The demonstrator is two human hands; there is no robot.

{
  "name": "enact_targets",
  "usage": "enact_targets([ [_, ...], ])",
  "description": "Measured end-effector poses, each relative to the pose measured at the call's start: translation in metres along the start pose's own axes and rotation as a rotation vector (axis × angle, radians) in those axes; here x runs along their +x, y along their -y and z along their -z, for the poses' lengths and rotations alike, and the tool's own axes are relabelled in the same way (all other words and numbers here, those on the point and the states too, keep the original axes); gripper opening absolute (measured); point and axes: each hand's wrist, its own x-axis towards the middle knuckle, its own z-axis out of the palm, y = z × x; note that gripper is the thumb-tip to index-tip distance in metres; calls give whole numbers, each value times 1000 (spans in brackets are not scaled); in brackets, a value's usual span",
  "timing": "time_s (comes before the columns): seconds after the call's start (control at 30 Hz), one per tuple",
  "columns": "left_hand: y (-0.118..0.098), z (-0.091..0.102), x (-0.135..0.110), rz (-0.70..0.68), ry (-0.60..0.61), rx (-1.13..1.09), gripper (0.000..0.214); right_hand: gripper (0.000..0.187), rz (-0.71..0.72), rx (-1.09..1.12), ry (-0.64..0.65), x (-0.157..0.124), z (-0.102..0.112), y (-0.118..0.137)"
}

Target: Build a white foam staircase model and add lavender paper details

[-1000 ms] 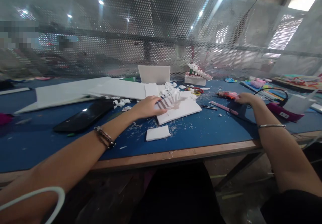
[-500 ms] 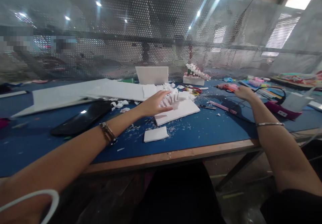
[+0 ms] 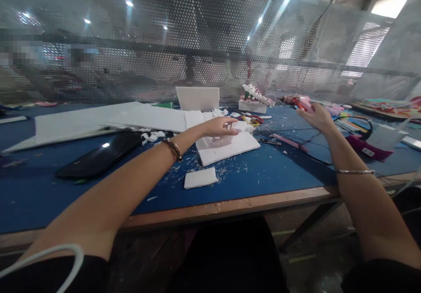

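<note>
My left hand hovers low over a white foam board, its thumb and fingers curved but apart. A small white foam piece lies just beyond those fingertips; whether they touch it I cannot make out. Off to the right, my right hand is wrapped round a pink glue gun whose nozzle points left. A smaller white foam block rests near the table's front edge. Scissors with red and yellow handles lie partly behind the foam piece, and a dark pen-like tool is beside the board.
Large white foam sheets cover the back left, with a black phone in front. A white decorated model stands at the back. A purple pouch and a black cable occupy the right. Foam crumbs litter the blue tabletop.
My left hand has moved right across the board, towards the small foam piece. My right hand has raised the glue gun slightly. The view has shifted a little.
</note>
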Motion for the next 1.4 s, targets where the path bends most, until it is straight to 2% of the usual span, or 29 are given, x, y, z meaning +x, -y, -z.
enact_targets([
  [0.2, 7, 1, -9, 17, -20, -27, 80, 45, 125, 12, -38, -13, 6, 21],
  [0.4, 9, 1, -16, 24, -51, -35, 78, 37, 345, 67, 34, -30, 5, 54],
  [0.57, 10, -3, -16, 25, -86, -94, 81, 35, 461, 92, 77, -39, -4, 70],
  [0.77, 11, -5, -15, 2, -98, -104, 75, 31, 503, 132, 76, -45, -9, 76],
  [1.1, 13, -5, -15, 12, -83, -118, 78, 23, 553, 132, 124, -52, -11, 84],
  [1.4, 10, -5, -17, 17, -72, -99, 79, 27, 556, 90, 131, -50, -14, 81],
])
